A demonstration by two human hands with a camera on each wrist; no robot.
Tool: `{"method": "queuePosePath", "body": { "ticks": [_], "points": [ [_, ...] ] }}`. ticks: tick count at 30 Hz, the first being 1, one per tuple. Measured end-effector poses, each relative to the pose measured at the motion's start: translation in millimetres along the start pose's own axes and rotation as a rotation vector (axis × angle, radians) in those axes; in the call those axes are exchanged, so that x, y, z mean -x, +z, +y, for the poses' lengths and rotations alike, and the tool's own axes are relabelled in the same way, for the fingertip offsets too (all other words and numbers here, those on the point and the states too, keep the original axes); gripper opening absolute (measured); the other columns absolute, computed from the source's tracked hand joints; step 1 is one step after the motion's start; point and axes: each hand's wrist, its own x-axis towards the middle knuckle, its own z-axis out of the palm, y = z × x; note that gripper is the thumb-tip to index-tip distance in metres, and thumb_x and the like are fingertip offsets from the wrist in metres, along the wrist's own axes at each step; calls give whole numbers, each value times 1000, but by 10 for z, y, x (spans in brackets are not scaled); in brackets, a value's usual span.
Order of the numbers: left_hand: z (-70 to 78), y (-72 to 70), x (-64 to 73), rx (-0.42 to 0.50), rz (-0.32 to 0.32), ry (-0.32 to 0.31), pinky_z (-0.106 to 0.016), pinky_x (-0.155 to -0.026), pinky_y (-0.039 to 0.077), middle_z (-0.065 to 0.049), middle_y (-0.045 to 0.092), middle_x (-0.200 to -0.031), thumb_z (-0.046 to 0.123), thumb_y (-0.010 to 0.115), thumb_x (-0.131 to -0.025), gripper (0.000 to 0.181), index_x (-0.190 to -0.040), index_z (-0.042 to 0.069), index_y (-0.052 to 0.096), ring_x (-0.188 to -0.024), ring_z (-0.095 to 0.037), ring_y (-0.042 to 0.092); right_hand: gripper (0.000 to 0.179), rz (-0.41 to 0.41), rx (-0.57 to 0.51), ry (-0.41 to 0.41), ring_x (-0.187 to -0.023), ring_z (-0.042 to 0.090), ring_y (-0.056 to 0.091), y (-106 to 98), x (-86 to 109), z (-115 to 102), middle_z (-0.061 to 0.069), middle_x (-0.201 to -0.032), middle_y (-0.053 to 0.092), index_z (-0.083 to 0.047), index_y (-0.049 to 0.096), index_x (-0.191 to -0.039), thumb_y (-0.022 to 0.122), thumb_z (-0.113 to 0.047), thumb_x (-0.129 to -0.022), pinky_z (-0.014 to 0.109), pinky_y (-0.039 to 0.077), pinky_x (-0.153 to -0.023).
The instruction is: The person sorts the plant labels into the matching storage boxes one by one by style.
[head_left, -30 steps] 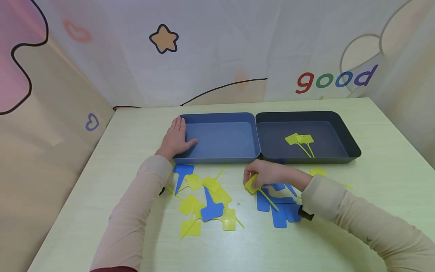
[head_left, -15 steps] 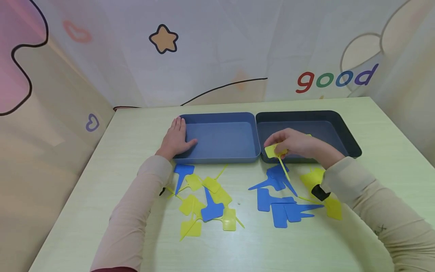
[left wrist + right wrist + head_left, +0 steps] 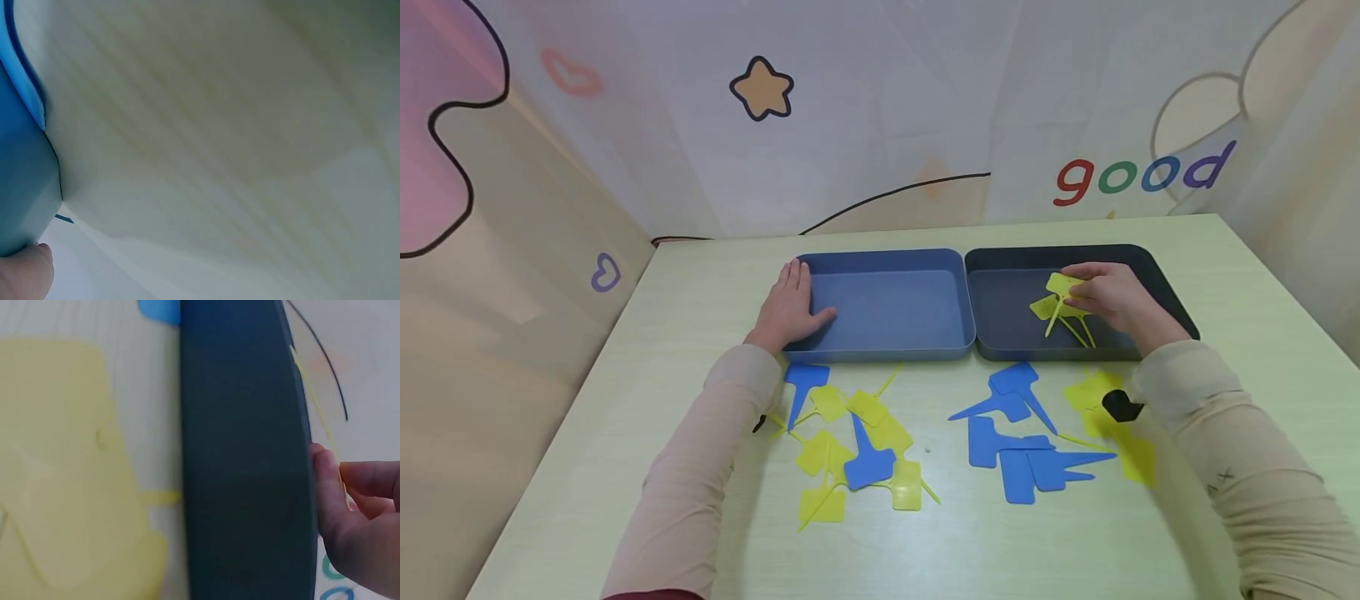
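My right hand (image 3: 1112, 296) pinches a yellow T-shaped plant label (image 3: 1060, 285) over the dark tray (image 3: 1000, 292). Its pointed stem hangs down toward the front. Below it in that tray lie other yellow labels (image 3: 1042, 309), partly covered by the held one. The right wrist view shows the thumb and fingers (image 3: 334, 494) gripping the thin label edge-on, beyond the tray's wall (image 3: 247, 450). At the left end of the blue tray (image 3: 887, 300), my left hand (image 3: 786, 308) rests with straight fingers on the rim, thumb over the inside.
Yellow labels mixed with two blue labels (image 3: 870, 467) lie scattered before the blue tray. Several blue labels (image 3: 1017, 479) overlap in front of the dark tray. More yellow labels (image 3: 1093, 396) lie beside them, partly under my right sleeve (image 3: 1195, 375). A printed curtain (image 3: 880, 117) hangs behind the table.
My right hand has carried the yellow label from the table, across the dark tray's front rim, to above the yellow labels inside. My left hand has stayed on the blue tray.
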Motion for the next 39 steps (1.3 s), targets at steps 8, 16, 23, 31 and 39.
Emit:
{"method": "queuePosePath", "body": {
  "ticks": [8,16,23,31,39],
  "points": [
    [5,7,6,4,-3,-8,-41,-111,10,-22,-1,-147,53,42,-84,90,-139,-6,2,-137,-32,-2,49,86,18,63,-88,9,47,-108,-142,205,22,-143,23,3,31,-135,40,6,-87,15,49,-71],
    [14,-6,21,-1,3,2,-41,-111,10,-23,0,-147,51,42,-85,89,-139,-8,3,-136,-34,0,40,171,284,0,-96,26,45,-113,-162,333,27,-130,38,7,44,-125,42,1,-85,30,41,-70],
    [22,-29,38,-1,-3,10,-40,-111,10,-23,0,-147,51,41,-85,89,-139,-8,3,-136,-33,0,37,233,452,-24,-103,38,44,-96,-157,348,29,-127,41,7,50,-119,46,-2,-83,42,41,-75],
    [21,-37,36,-3,-1,18,-40,-111,9,-24,0,-146,51,41,-85,89,-139,-8,3,-136,-34,0,44,267,531,-37,-109,44,40,-131,-84,295,30,-126,40,5,42,-125,47,-17,-87,53,38,-86],
    [10,-25,18,4,0,13,-41,-111,10,-23,0,-147,52,42,-84,89,-139,-8,4,-136,-34,-1,78,185,677,-279,-131,47,-4,-176,123,212,33,-142,2,6,7,-139,39,-45,-90,63,6,-101]
  ]
}}
